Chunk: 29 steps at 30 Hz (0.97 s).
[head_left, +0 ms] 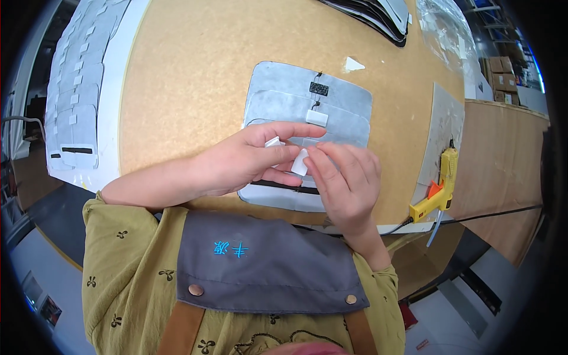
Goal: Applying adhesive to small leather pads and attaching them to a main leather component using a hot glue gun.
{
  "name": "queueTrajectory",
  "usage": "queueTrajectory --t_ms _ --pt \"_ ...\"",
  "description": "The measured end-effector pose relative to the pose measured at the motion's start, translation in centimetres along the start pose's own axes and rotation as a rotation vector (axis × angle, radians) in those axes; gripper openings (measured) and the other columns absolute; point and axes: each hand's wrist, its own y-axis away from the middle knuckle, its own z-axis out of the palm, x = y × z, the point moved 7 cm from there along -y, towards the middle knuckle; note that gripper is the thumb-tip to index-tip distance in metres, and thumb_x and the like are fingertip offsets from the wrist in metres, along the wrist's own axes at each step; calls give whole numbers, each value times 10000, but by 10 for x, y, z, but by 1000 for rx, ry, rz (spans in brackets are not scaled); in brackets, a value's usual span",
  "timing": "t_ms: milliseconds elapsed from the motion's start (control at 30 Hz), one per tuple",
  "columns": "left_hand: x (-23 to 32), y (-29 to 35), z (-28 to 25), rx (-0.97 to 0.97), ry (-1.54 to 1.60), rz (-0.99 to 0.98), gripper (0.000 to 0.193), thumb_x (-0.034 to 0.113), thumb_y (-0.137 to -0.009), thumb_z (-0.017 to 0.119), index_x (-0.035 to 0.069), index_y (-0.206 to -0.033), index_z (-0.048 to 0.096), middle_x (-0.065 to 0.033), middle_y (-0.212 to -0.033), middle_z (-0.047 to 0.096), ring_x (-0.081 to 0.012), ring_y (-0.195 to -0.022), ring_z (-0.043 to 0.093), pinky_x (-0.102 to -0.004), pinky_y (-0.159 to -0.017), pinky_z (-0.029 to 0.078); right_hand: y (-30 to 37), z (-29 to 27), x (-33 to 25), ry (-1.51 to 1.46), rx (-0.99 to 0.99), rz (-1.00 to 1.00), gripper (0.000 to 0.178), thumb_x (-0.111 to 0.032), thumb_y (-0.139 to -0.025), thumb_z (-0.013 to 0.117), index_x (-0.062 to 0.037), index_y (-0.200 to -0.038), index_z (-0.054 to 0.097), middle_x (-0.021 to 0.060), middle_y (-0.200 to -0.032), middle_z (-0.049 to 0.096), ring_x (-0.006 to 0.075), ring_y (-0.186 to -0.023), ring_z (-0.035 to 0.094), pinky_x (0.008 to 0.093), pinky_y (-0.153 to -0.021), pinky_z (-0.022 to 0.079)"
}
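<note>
My right hand (349, 183) is closed in a pinch on a small white tab (300, 163), held above the grey sheets. The thumb of my left hand (236, 160) reaches the same tab, and its fingers curl loosely around another white piece (273, 142). Below both hands lie stacked grey, round-cornered sheets (278, 89). Along their middle sit a black textured patch (319, 89) and a white rectangular block (317, 118), with thin dark cords by them. A black strip (278, 187) crosses the nearest sheet, partly hidden by my left fingers.
A yellow glue gun (441, 183) with a cable rests at the board's right edge. Overlapping grey sheets with white tabs (77, 80) line the left side. Dark sheets (378, 21), a white scrap (354, 64) and clear plastic wrap (444, 29) are at the far side.
</note>
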Motion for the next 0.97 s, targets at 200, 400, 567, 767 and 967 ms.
queueTrajectory --t_ms 200,400,567,767,967 --pt "-5 -1 -2 3 42 -28 439 152 -1051 485 56 -1474 418 9 -1065 599 -61 -965 606 -296 -937 580 4 -2 -2 -31 -48 -12 234 -79 -708 755 -86 -939 716 26 -988 672 191 -887 625 337 -748 467" --pt "0 -3 -4 -19 -109 67 363 174 -1059 470 13 -1383 500 -109 -1353 548 -182 -1218 572 -330 -999 540 1 -1 16 -479 -174 256 215 -36 -723 805 -77 -912 710 40 -899 668 201 -804 636 309 -654 485" --pt "0 -4 -3 -29 -79 52 340 199 -1058 477 9 -1330 549 -97 -1274 587 -174 -1203 576 -336 -996 535 0 2 26 -691 -182 413 160 -1 -790 780 -39 -924 703 69 -847 678 194 -738 658 285 -616 512" --pt "18 -4 -16 25 -307 48 274 224 -1068 465 40 -1214 605 3 -898 572 -98 -837 555 -249 -749 490 2 8 62 -886 -85 953 65 -14 -892 702 17 -917 650 40 -797 684 79 -722 648 235 -631 504" --pt "80 -6 -22 361 -1165 512 210 230 -1069 436 90 -1095 590 -9 -799 506 -110 -701 444 -256 -662 390 -17 52 102 -707 -277 1027 140 -142 -941 686 -24 -993 631 14 -762 671 68 -730 643 210 -668 509"
